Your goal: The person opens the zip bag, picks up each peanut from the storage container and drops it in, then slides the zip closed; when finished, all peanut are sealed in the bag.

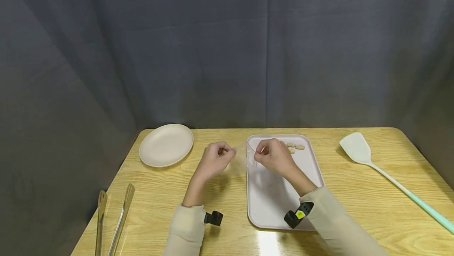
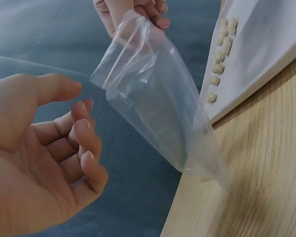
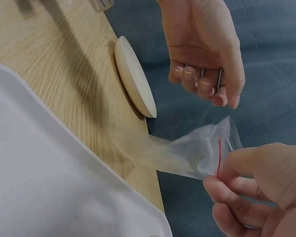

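Observation:
A clear zip bag with a red line along its mouth hangs between my hands, over the table and the left edge of a pale tray. My right hand pinches the bag by its mouth, thumb against the fingers. Close to the other side of the mouth is my left hand; both wrist views show its fingers loosely curled and apart from the bag. Small beige peanut-like pieces lie at the tray's far end, some hidden behind the right hand. No contents can be made out in the bag.
At the far left stands a pale round plate. Metal tongs lie near the left edge. A white spatula with a long green-ended handle lies on the right. A dark curtain hangs behind the wooden table.

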A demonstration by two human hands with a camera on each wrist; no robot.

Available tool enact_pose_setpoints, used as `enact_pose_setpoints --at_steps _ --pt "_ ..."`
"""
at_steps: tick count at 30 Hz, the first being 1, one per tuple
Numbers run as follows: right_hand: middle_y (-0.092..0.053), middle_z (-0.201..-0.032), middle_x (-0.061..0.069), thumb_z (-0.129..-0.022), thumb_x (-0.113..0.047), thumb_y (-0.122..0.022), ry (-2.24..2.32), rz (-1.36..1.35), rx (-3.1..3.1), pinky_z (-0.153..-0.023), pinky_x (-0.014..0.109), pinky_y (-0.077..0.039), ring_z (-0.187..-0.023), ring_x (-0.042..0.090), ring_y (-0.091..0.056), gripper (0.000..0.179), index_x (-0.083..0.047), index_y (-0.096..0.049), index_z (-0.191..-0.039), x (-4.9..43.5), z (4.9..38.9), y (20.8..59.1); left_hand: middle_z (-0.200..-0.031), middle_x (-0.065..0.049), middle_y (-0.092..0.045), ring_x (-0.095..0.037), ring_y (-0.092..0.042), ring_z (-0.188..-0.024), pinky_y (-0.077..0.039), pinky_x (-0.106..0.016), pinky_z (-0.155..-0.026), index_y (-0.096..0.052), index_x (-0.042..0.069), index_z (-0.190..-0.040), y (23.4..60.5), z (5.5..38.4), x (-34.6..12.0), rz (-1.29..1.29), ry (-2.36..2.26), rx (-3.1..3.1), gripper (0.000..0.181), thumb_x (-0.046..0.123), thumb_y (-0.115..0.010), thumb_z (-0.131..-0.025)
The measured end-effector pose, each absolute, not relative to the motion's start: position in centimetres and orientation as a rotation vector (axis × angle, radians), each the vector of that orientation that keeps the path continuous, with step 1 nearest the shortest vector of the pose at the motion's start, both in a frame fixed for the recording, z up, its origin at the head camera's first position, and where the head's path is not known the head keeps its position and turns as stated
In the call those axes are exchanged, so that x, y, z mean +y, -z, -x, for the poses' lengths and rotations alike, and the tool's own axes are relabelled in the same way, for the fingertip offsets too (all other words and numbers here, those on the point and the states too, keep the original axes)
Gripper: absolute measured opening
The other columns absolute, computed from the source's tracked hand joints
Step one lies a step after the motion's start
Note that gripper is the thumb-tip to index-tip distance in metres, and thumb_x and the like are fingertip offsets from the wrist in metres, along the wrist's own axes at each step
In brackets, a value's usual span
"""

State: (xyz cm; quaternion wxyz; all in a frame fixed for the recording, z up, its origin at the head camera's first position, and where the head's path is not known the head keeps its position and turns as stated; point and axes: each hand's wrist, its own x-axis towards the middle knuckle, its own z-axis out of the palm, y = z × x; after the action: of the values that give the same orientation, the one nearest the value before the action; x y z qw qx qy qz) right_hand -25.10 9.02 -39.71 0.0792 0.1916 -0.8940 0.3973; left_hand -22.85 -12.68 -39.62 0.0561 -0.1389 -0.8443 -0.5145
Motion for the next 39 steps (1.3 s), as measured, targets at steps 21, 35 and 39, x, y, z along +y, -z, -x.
enact_pose_setpoints --at_steps 21,35,39 --pt "-0.063 -0.061 -0.003 -0.078 -0.007 -0.075 -1.196 -0.518 -2.701 -0.05 0.029 -0.041 -0.055 0.013 -0.054 0.009 -0.008 -0.071 -0.071 8.9 25.3 39.2 -0.121 -0.001 -0.068 -0.027 -0.054 -0.123 -0.036 -0.051 -0.107 -0.057 0.011 -0.137 42.1 23.6 -10.8 0.615 1.302 -2.609 0.075 0.017 -0.09 -0.07" --pt "-0.065 -0.064 -0.003 -0.081 -0.007 -0.073 -1.207 -0.528 -2.725 -0.052 0.03 -0.043 -0.057 0.012 -0.055 0.006 -0.007 -0.074 -0.076 8.7 25.1 38.9 -0.117 -0.008 -0.07 -0.028 -0.058 -0.12 -0.039 -0.049 -0.106 -0.059 0.004 -0.134 42.1 23.6 -11.2 0.619 1.324 -2.609 0.071 0.019 -0.089 -0.071" --pt "-0.067 -0.07 -0.002 -0.087 -0.01 -0.072 -1.194 -0.557 -2.739 -0.056 0.03 -0.045 -0.063 0.014 -0.057 0.008 -0.007 -0.075 -0.08 9.2 25.4 38.5 -0.116 -0.01 -0.07 -0.026 -0.059 -0.118 -0.039 -0.048 -0.106 -0.06 0.004 -0.133 42.1 23.7 -11.3 0.618 1.345 -2.601 0.071 0.018 -0.09 -0.071"
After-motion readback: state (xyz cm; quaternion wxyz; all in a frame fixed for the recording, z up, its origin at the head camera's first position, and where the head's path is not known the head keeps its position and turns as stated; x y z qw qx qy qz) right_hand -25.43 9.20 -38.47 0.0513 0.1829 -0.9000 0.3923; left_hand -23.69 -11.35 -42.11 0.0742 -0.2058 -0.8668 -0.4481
